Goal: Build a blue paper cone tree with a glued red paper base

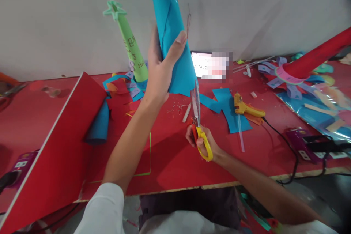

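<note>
My left hand (pixel 164 58) is wrapped round a blue paper cone (pixel 175 65), holding it up above the table, its wide end downward and its top cut off by the frame. Below it, my right hand (pixel 207 142) grips a pair of scissors (pixel 203 144) with yellow and red handles. The blades point up and meet the cone's lower right edge; whether paper lies between them I cannot make out. A thin bent wire or thread (pixel 188 22) shows just right of my left thumb.
A yellow glue gun (pixel 248 109) lies on blue paper scraps (pixel 229 106). Behind stand a green cone (pixel 134 51) with a star and a lit phone (pixel 210 65). A red board (pixel 57 142) rises at left; a red cone (pixel 318 56) leans at right, near a purple power strip (pixel 304 142).
</note>
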{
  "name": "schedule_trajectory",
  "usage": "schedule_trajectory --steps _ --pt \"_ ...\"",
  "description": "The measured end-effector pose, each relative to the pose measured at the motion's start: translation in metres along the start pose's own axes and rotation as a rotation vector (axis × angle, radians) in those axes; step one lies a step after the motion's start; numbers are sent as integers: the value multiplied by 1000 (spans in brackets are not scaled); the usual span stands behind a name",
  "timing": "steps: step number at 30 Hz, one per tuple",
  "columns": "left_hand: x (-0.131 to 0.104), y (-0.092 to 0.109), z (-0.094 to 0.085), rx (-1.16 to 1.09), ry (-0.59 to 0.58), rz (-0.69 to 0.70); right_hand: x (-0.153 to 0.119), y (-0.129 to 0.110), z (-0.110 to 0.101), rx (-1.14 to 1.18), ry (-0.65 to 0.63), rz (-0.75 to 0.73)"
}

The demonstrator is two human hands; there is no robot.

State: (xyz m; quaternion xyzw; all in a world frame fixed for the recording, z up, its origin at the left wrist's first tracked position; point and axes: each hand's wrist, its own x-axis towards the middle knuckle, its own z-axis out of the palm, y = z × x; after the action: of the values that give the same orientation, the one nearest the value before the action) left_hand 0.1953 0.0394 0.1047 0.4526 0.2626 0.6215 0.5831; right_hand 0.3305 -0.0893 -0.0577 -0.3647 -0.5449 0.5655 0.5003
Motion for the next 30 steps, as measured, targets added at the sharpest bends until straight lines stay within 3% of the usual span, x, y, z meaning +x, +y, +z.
schedule_trajectory --steps 3,4,8,19,26,30 --pt "-2 -3 3 41 -35 204 0 -1 1 20 -2 6" --pt "-3 -4 5 48 -37 214 0 -1 1 22 0 9" --pt "-6 -2 8 14 -11 171 0 1 2 59 14 -3" --pt "0 -4 -2 5 -96 199 0 2 1 94 5 -16" --pt "-4 -1 7 24 -1 177 -1 8 0 139 32 -4" --pt "-3 2 4 30 -58 146 -2 11 0 164 31 29"
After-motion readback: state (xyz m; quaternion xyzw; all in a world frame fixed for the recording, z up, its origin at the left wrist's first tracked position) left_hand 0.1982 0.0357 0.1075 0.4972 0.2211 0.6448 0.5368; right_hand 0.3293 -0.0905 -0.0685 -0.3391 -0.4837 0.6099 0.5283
